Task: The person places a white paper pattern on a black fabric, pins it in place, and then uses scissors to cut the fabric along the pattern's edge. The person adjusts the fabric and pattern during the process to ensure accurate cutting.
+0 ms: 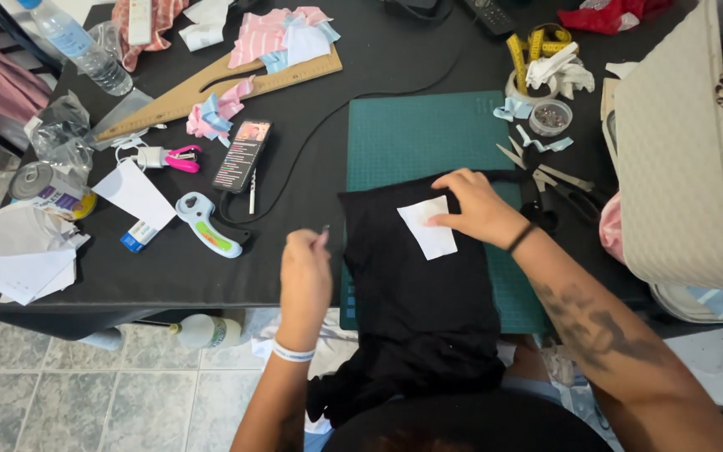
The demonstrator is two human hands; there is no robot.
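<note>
A black fabric point(420, 293) lies over the green cutting mat point(428, 134) and hangs off the table's near edge. On it sits a small white paper piece point(430, 230). My right hand point(474, 208) presses its fingertips on that paper's upper right edge. My left hand point(305, 268) hovers just left of the fabric, fingers pinched on a thin pin or needle whose tip shows above the thumb.
A phone point(243, 155), a rotary cutter point(207, 224), a wooden curved ruler point(219, 84), fabric scraps, a water bottle point(77, 42) and a pink stapler point(179, 158) lie at the left. Scissors point(550, 180), yellow tape measure point(537, 46) and a beige case point(679, 159) are at the right.
</note>
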